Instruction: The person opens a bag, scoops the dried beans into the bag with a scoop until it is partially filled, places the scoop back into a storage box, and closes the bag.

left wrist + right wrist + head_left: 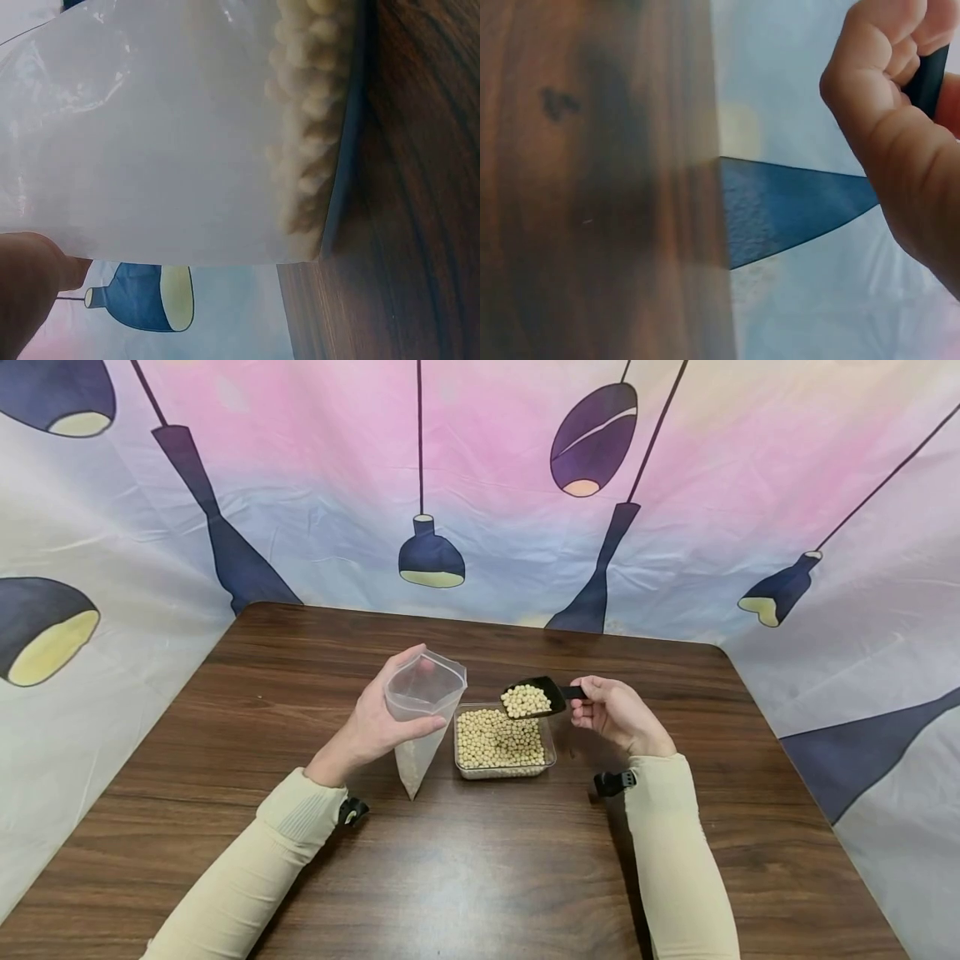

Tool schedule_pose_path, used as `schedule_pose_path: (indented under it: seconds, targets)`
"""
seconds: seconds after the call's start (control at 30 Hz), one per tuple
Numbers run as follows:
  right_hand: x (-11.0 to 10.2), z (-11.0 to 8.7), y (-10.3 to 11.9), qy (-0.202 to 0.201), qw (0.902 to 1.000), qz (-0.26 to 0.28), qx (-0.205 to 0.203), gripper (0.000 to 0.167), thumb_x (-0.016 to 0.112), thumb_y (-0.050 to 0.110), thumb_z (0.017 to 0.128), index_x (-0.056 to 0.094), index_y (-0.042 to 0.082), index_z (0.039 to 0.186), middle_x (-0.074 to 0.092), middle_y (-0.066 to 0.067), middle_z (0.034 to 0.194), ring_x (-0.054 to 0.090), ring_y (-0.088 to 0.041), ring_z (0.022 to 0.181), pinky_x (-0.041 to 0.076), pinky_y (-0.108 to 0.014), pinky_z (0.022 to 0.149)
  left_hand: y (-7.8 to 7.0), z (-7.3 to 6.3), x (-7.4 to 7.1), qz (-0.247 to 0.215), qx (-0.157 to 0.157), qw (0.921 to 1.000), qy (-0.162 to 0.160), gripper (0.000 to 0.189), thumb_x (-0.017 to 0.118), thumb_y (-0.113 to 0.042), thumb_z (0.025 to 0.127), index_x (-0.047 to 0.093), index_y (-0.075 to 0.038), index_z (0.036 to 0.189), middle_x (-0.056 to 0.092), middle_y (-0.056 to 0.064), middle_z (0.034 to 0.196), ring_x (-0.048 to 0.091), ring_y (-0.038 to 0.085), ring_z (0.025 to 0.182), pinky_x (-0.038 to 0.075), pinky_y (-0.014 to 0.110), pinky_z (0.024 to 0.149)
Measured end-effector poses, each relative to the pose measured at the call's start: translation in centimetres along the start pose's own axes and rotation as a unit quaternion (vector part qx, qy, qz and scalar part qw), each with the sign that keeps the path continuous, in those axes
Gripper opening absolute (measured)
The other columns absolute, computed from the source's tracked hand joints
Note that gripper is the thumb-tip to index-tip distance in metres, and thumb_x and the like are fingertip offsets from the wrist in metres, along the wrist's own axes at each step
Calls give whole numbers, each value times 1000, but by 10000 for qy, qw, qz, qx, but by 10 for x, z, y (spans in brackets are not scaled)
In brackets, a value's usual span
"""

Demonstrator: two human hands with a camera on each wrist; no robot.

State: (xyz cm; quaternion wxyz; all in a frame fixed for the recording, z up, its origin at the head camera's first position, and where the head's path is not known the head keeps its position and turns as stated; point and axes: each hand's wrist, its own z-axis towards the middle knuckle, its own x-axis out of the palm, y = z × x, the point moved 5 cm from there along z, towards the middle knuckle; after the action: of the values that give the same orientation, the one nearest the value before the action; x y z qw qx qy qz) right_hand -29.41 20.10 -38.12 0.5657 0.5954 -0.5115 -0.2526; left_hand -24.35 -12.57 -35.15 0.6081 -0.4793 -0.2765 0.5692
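Observation:
My left hand [375, 710] grips a translucent zip bag [426, 727] near its top, thumb across the front, and the bag's mouth gapes wide. Pale round beans [311, 105] lie along the bottom of the bag in the left wrist view. My right hand [618, 710] pinches the handle of a black scoop [557, 695], which is heaped with the same beans [525, 700]. The scoop is over the back right of a clear plastic box [504, 773] filled with beans [495, 739]. In the right wrist view, curled fingers [877, 60] wrap the dark handle.
A dark wood-grain table [465, 877] bears the box. Behind it and at both sides hangs a pastel cloth [337, 485] printed with dark lamps. Black straps with small devices [613, 783] sit at both wrists, beside the pale sleeves [678, 860].

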Motion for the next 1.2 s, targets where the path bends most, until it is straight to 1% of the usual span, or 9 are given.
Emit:
schedule_pose_path:
  seconds: [0.13,0.27,0.47,0.63,0.73,0.87,1.0,1.07,1.2]
  targets:
    - [5,-6,13,-20,9985,368,-400,23,36,18,106,53,2,106,58,-6,78,59,-15,68,53,-28,68,1,0,0,12,-4,10000,-18,90,81,1,74,34,-12,149,51,12,132,53,30,113,49,27,88]
    - [12,-14,26,-89,9938,675,-874,21,39,17,105,54,3,108,59,-7,80,60,-16,69,54,-29,70,2,0,0,17,-53,10000,-8,90,81,1,74,33,-12,149,51,12,133,53,29,114,49,27,88]
    - [30,-26,43,-112,9814,1102,-1571,19,46,15,103,58,1,108,62,-11,82,62,-20,70,55,-31,71,1,0,0,-10,-74,10000,18,89,81,0,74,35,-18,149,51,10,133,53,28,114,49,28,88]
    - [52,-35,52,-91,9724,1195,-2004,19,48,12,103,59,-1,110,66,-12,83,64,-21,73,55,-31,73,0,-1,0,39,-71,10000,54,90,82,-1,74,35,-19,149,51,9,133,54,27,113,49,28,88]
    - [63,-38,54,-102,9693,1163,-2163,19,49,12,102,59,-1,111,68,-12,84,65,-20,75,55,-31,74,-1,-1,0,70,-67,9999,65,90,82,-1,74,35,-19,149,51,8,133,54,27,113,49,29,88]
    - [75,-40,55,-63,9669,1221,-2241,18,52,11,101,58,-2,112,69,-13,85,67,-20,78,55,-31,76,-1,-1,1,66,-89,9999,78,90,82,-2,74,35,-18,149,51,8,133,54,26,114,49,28,88]
    - [81,-42,55,-26,9651,1208,-2325,18,53,11,101,59,-2,112,70,-13,86,68,-20,79,55,-32,77,-1,0,1,35,-108,9999,92,90,83,-3,74,34,-15,149,50,8,133,53,26,115,49,28,88]
    - [83,-43,56,-47,9649,1118,-2377,19,53,11,100,59,-2,112,70,-13,86,68,-20,79,55,-32,78,-2,0,1,43,-128,9999,95,91,83,-3,74,33,-14,150,50,7,134,53,26,115,50,29,88]
    - [88,-46,56,-58,9635,968,-2494,20,54,11,100,59,-2,113,71,-12,87,69,-20,79,56,-32,78,-2,0,1,79,-131,9998,114,91,83,-3,75,33,-15,150,50,6,134,53,26,115,50,29,87]
